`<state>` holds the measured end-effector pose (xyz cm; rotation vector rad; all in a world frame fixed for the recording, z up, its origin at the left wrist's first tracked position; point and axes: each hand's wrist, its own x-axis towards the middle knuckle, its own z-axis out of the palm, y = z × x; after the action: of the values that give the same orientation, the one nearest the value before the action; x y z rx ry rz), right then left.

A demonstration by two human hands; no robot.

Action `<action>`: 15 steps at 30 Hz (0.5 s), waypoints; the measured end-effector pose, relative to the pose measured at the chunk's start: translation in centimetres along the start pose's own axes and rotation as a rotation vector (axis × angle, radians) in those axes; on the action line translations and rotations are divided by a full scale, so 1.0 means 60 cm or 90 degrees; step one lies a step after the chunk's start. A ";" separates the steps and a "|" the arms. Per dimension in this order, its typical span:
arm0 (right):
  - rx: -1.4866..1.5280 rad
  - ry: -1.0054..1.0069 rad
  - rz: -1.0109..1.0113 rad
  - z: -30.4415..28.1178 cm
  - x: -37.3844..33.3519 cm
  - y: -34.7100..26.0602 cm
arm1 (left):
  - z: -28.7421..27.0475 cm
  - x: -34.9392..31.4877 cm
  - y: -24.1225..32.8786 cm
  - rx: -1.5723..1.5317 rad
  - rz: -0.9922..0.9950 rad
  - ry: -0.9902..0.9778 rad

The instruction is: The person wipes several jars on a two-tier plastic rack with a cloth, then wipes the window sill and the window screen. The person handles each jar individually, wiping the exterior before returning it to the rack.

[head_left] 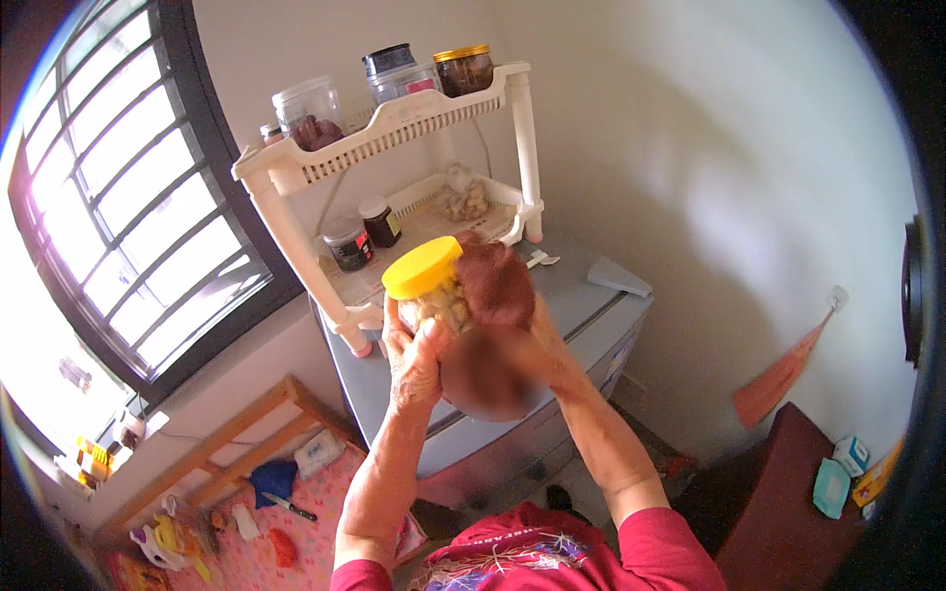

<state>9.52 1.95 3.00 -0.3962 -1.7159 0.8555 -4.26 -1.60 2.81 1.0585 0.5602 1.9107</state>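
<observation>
A clear jar [439,306] with a yellow lid [423,267] is held up in front of me, tilted, with pale lumpy pieces inside. My left hand [418,360] grips its lower left side, thumb across the front. On the jar's right side, a reddish-brown cloth [496,286] is bunched against it. My right hand [540,347] holds that cloth, and most of its fingers are hidden behind it. The lower part of the bundle is blurred, so its details cannot be made out.
Beyond the jar, a cream plastic rack [519,128] stands on a grey-topped cabinet [581,295], carrying several jars and a bag. A white spoon [542,259] lies near the rack. A barred window [148,197] is at left, above a pink-covered bed [305,502] with scattered items.
</observation>
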 end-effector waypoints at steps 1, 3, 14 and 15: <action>-0.014 0.015 0.006 0.005 -0.016 0.000 | -0.017 0.008 -0.002 0.058 -0.004 -0.004; -0.066 0.057 -0.006 0.019 -0.039 -0.012 | -0.018 0.008 -0.003 0.010 -0.006 0.030; 0.302 0.215 0.047 0.049 -0.102 0.031 | -0.037 0.011 -0.022 -0.024 -0.080 -0.031; 0.283 0.240 0.020 0.052 -0.097 0.012 | -0.025 0.009 -0.014 0.016 -0.048 -0.022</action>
<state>8.33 -2.37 -1.89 -0.2610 -1.1382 1.0782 -5.32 -0.66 1.67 1.0689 0.5983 1.8207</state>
